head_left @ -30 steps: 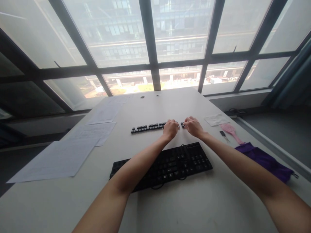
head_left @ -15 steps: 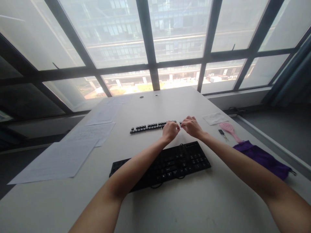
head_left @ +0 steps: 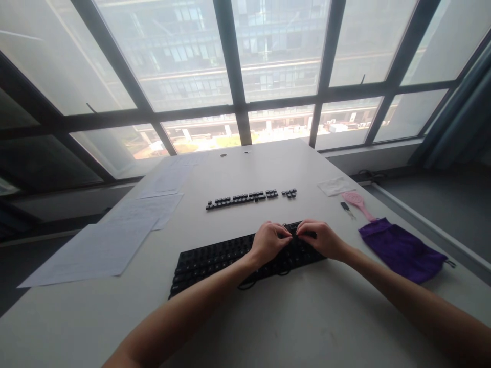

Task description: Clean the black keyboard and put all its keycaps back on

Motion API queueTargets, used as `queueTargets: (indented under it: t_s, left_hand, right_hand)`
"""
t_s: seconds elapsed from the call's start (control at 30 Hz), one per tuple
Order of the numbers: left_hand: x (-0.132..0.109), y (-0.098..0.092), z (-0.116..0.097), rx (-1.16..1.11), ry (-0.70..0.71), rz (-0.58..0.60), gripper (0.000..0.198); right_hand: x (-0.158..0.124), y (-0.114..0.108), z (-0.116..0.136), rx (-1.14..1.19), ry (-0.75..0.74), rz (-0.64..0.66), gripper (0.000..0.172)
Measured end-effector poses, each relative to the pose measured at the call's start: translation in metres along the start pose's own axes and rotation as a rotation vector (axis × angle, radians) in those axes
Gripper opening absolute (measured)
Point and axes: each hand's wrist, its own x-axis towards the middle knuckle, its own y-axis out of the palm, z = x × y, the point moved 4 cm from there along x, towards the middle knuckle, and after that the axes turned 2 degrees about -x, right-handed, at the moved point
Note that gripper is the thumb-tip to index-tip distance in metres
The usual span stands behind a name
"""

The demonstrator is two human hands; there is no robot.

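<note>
A black keyboard lies slightly slanted on the white desk, its right part partly hidden under my hands. Over its upper right section, my left hand is closed in a pinch. Close beside it, my right hand pinches too, its fingertips nearly meeting the left ones. Whatever is between the fingers is too small and dark to make out. Beyond the keyboard, loose black keycaps stand in rows, with a smaller group of keycaps at their right end.
Paper sheets cover the desk's left side. To the right lie a white tissue, a pink hairbrush, a small key and a purple pouch. The desk reaches towards large windows.
Both hands have come back from the keycap rows to the keyboard's upper right section. The small keycap group at the right end is now uncovered.
</note>
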Motion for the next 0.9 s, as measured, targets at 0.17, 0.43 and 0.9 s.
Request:
queueTargets:
  t_s: [0.17,0.43,0.9]
  left_hand:
    - [-0.007,-0.001,-0.001,0.039,0.011,-0.033,0.005]
    - [-0.015,0.002,0.000,0.089,0.076,-0.105,0.005]
    - [-0.020,0.003,-0.005,0.130,0.151,-0.069,0.007]
  right_hand:
    - [0.000,0.002,-0.003,-0.002,-0.001,0.011,0.011]
    - [-0.004,0.008,-0.004,-0.025,-0.082,0.022,0.014]
    - [-0.015,0.013,-0.002,-0.004,-0.083,-0.038,0.012]
